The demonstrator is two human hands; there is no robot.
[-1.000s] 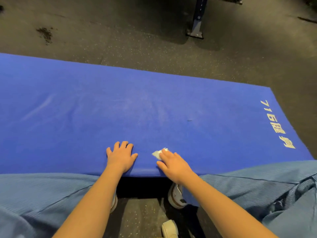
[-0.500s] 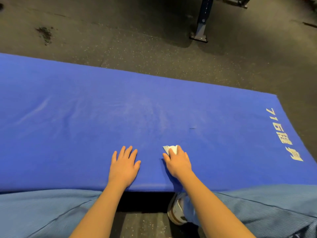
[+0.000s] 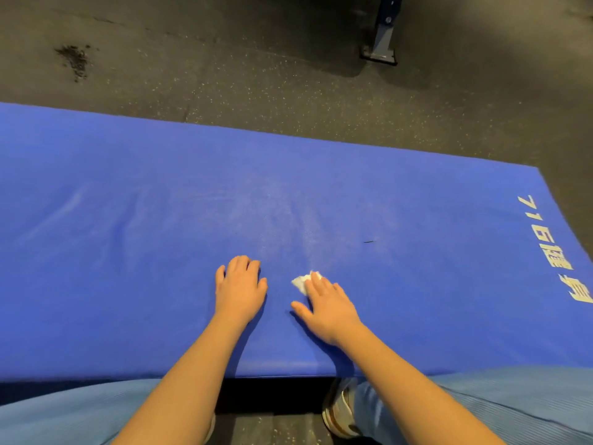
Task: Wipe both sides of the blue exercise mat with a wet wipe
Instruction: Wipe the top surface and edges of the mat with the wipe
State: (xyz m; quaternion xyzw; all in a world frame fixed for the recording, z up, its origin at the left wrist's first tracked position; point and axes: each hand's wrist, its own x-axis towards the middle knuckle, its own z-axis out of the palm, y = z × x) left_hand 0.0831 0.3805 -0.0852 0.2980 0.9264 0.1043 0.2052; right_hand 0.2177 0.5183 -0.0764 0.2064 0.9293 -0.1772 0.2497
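Near the front edge of the mat (image 3: 160, 220) the left hand (image 3: 240, 290) lies flat, grip slack, steadying it. Beside it, the right hand (image 3: 327, 311) pins the wipe (image 3: 300, 282) to the mat under straight fingers (image 3: 317, 285), nothing clenched. Top side mid-wipe, I'd say; the next stroke should push toward the mat's far edge.

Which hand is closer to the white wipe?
Right. The right hand presses on the crumpled white wet wipe; the left hand rests on the blue exercise mat, apart, to its left.
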